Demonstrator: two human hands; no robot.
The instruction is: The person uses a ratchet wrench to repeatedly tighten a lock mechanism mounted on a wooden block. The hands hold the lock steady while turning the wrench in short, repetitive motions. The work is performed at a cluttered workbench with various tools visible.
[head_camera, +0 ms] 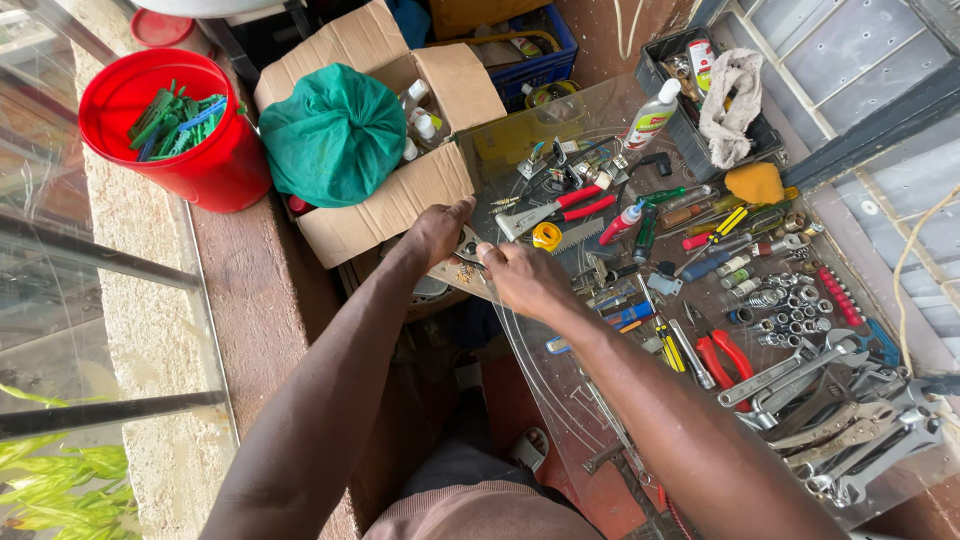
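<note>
My left hand (436, 231) and my right hand (520, 277) meet at the near-left edge of a clear glass tabletop (600, 400). Both pinch a small metal part (468, 247) between them; its exact shape is hidden by the fingers. A few tiny brass bits (463, 272) lie just below it. Right beside my right hand lie a yellow tape roll (546, 236), a small saw blade (580, 238) and red-handled pliers (560, 208).
The glass carries several spanners (850, 430), sockets (790, 310), screwdrivers (700, 235) and red pliers (722, 358). A cardboard box (390, 190) with a green cloth bag (333, 135) stands to the left, beside a red bucket (200, 165). A black tray (700, 100) with a rag sits far right.
</note>
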